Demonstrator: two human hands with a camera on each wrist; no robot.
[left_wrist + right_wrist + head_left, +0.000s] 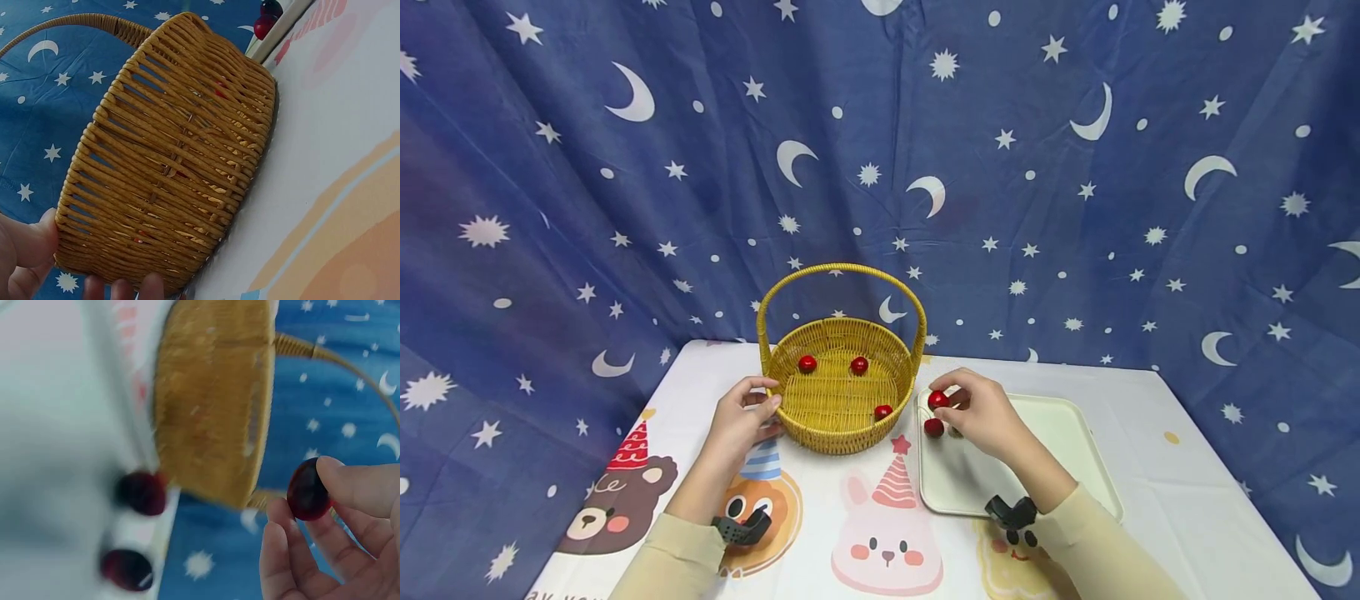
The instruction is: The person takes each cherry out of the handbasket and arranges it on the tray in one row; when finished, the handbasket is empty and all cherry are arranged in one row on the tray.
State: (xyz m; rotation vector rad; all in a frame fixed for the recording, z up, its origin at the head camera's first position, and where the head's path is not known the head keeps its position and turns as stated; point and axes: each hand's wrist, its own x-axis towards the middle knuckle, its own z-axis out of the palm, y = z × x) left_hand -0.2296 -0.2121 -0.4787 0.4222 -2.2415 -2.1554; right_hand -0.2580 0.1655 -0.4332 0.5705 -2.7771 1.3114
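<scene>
At the left side of a yellow wicker basket (831, 442), my left hand (741, 421) grips the rim, with thumb and fingers also visible against the weave in the left wrist view. Three red cherries lie inside: one cherry (807, 364) at left, one (860, 366) at the back and one (883, 412) at front right. My right hand (985, 412) pinches another cherry (309, 489) between thumb and fingers, above the left edge of a cream tray (1037, 492). Two cherries are on the tray: one (142, 492) nearer the basket and another (127, 570), partly hidden by my hand in the head view.
A tall arched handle (842, 267) rises over the basket. The white tablecloth (1202, 467) carries printed cartoon animals. Behind the table hangs a dark blue curtain (970, 208) with stars and moons. The tray stands just right of the basket.
</scene>
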